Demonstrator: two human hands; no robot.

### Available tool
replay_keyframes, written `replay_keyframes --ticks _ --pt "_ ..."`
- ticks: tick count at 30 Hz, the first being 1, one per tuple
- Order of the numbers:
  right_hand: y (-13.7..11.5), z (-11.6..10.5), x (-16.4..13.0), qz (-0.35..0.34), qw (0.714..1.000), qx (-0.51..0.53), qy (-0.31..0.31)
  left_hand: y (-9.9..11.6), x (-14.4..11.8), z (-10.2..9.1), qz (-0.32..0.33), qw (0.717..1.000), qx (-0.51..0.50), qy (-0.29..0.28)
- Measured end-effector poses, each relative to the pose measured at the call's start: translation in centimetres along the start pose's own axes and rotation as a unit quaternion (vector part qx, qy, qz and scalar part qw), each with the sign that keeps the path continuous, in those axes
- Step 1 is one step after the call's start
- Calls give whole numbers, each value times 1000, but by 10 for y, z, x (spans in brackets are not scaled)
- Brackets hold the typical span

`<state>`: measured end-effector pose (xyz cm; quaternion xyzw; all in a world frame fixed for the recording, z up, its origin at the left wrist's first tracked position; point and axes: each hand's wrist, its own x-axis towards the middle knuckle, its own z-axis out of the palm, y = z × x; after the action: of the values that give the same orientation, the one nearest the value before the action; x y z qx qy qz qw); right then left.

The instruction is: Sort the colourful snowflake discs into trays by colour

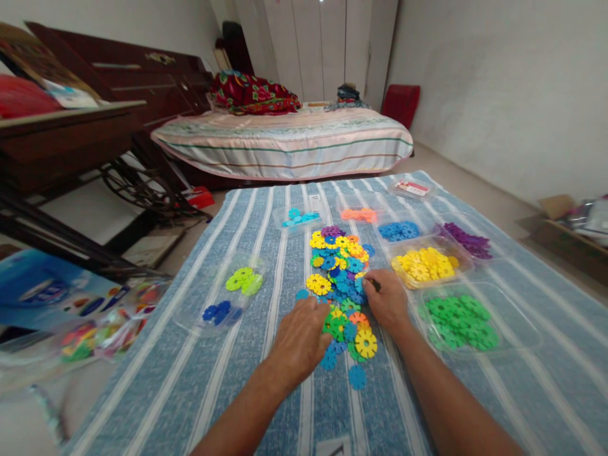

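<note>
Partly done: clear trays [517, 320] hold discs grouped by colour; a mixed heap of notched plastic discs [341, 288] remains on striped cloth [156, 386], between left hand [301, 334] and right hand [388, 303]. Fingers largely hidden; cannot tell either grip.

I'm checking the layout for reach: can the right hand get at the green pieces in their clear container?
Probably yes. The right hand is by the mixed pile, with the green pieces just to its right; their container looks uncovered, and only its rim intervenes.
</note>
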<state>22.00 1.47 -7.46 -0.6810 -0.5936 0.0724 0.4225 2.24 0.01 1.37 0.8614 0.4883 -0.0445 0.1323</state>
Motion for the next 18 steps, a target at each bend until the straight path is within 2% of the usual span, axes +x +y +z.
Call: replay_keyframes --ticks 6,9,12,15,18 --pt "1 2 1 0 1000 -1 3 -10 3 -3 -2 998 -60 -3" --pt "0 3 2 0 1000 3 10 -16 5 -9 0 990 -141 -34" --pt "-1 2 2 -2 1000 3 12 -19 6 -18 -6 968 -244 -60" --pt "-1 2 2 -6 1000 4 17 -10 12 -27 1 949 -307 -67" --pt "1 2 1 -11 1000 6 19 17 26 -32 33 938 -338 -65"
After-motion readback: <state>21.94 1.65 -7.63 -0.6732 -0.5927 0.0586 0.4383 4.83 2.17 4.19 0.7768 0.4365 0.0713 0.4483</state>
